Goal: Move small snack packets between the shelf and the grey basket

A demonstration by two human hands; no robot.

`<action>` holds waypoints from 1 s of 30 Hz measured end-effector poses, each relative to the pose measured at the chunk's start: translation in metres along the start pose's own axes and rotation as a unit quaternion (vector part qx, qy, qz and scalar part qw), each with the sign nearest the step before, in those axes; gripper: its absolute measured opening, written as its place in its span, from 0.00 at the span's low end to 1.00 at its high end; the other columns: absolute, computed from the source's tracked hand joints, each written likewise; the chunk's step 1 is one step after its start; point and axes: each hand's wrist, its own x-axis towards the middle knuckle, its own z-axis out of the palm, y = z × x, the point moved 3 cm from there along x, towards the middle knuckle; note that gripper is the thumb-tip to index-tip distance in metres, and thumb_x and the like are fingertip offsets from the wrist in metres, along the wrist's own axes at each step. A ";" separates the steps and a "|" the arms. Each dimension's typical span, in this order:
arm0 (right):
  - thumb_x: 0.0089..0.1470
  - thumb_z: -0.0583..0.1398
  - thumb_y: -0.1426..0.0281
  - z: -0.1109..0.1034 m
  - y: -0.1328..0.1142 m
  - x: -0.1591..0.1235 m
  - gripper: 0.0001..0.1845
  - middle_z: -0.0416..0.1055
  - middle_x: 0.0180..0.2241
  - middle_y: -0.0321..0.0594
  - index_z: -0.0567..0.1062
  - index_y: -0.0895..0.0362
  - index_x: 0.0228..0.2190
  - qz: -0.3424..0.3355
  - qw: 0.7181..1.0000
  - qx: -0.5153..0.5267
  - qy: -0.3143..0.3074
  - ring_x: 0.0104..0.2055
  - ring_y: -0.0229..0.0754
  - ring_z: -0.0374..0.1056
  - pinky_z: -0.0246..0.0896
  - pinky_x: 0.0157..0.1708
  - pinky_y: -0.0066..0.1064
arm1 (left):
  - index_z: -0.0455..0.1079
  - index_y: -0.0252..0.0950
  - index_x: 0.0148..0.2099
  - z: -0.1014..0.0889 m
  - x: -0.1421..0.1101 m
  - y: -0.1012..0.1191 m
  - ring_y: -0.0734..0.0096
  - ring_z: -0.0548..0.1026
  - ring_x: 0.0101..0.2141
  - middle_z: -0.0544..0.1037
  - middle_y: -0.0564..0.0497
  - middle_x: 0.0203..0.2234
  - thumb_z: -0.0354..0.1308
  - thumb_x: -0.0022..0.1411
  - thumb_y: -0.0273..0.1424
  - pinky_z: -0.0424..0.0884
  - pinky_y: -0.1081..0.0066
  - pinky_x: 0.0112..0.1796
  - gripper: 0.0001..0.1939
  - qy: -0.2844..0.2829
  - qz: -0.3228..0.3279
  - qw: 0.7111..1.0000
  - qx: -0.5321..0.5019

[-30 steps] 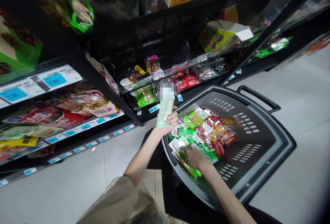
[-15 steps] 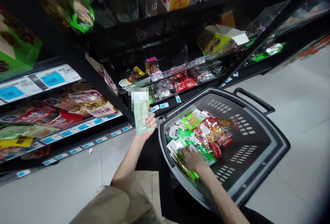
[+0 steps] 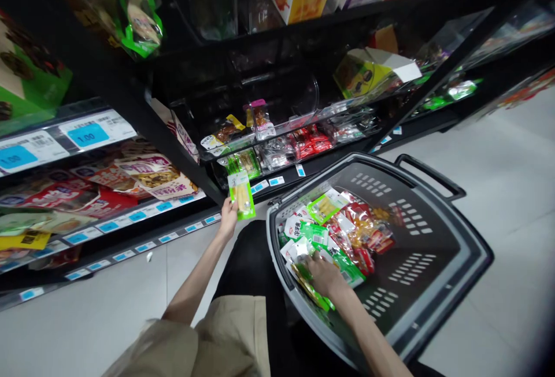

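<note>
Pale floor (image 3: 108, 307) shows around one grey basket (image 3: 446, 238), right hand (image 3: 324, 273) touching bright packets (image 3: 318, 233) inside, grip unclear, while left hand (image 3: 229, 216) pinches closed on one flat, green-edged, yellow-centred packet (image 3: 243, 195).

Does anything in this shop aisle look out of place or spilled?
Yes: a small white scrap lies on the floor near the lowest shelf edge, like litter, though too small to identify. I see no obvious spill.
</note>
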 end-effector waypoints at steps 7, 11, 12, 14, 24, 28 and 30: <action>0.56 0.65 0.72 0.011 0.006 0.001 0.38 0.55 0.70 0.63 0.63 0.56 0.67 -0.003 1.000 0.006 0.006 0.66 0.60 0.65 0.64 0.58 0.45 | 0.57 0.30 0.70 0.051 0.108 0.079 0.49 0.69 0.64 0.71 0.31 0.63 0.53 0.71 0.34 0.62 0.53 0.64 0.29 0.009 0.121 0.959 0.255; 0.56 0.64 0.72 0.011 0.007 0.002 0.38 0.59 0.69 0.61 0.64 0.53 0.66 -0.011 0.999 0.030 0.008 0.67 0.60 0.63 0.63 0.58 0.46 | 0.56 0.30 0.73 0.064 0.108 0.068 0.45 0.49 0.73 0.53 0.33 0.74 0.49 0.72 0.35 0.49 0.48 0.69 0.31 -0.051 0.172 0.893 0.412; 0.57 0.63 0.72 0.009 0.006 0.001 0.37 0.60 0.68 0.61 0.65 0.54 0.66 -0.009 0.999 0.033 0.008 0.67 0.60 0.63 0.63 0.58 0.46 | 0.56 0.31 0.73 0.066 0.103 0.058 0.45 0.47 0.74 0.50 0.36 0.75 0.48 0.72 0.36 0.48 0.47 0.69 0.31 -0.084 0.178 0.877 0.439; 0.58 0.63 0.73 0.003 0.005 -0.002 0.34 0.61 0.67 0.63 0.66 0.55 0.64 -0.002 0.999 0.033 0.008 0.66 0.60 0.65 0.65 0.57 0.46 | 0.55 0.32 0.74 0.067 0.091 0.036 0.45 0.43 0.74 0.47 0.37 0.76 0.48 0.71 0.37 0.46 0.44 0.69 0.33 -0.131 0.195 0.844 0.482; 0.59 0.63 0.73 -0.018 0.002 -0.004 0.29 0.67 0.63 0.66 0.70 0.61 0.62 -0.004 1.000 0.011 -0.018 0.60 0.60 0.71 0.71 0.52 0.45 | 0.48 0.27 0.76 0.068 0.089 0.019 0.43 0.39 0.74 0.42 0.38 0.77 0.48 0.69 0.39 0.42 0.41 0.69 0.38 -0.132 0.217 0.770 0.586; 0.61 0.61 0.74 -0.023 0.003 -0.006 0.27 0.69 0.62 0.63 0.71 0.61 0.61 -0.011 0.999 -0.001 -0.030 0.59 0.57 0.73 0.71 0.50 0.40 | 0.49 0.27 0.76 0.068 0.089 0.019 0.42 0.39 0.74 0.42 0.37 0.77 0.49 0.68 0.39 0.42 0.40 0.69 0.39 -0.129 0.216 0.766 0.591; 0.63 0.57 0.77 -0.025 0.003 -0.006 0.26 0.71 0.60 0.62 0.71 0.61 0.61 -0.013 1.000 0.003 -0.027 0.57 0.55 0.74 0.71 0.49 0.38 | 0.49 0.28 0.76 0.068 0.090 0.019 0.42 0.39 0.74 0.42 0.38 0.77 0.50 0.68 0.39 0.43 0.40 0.69 0.39 -0.131 0.216 0.765 0.592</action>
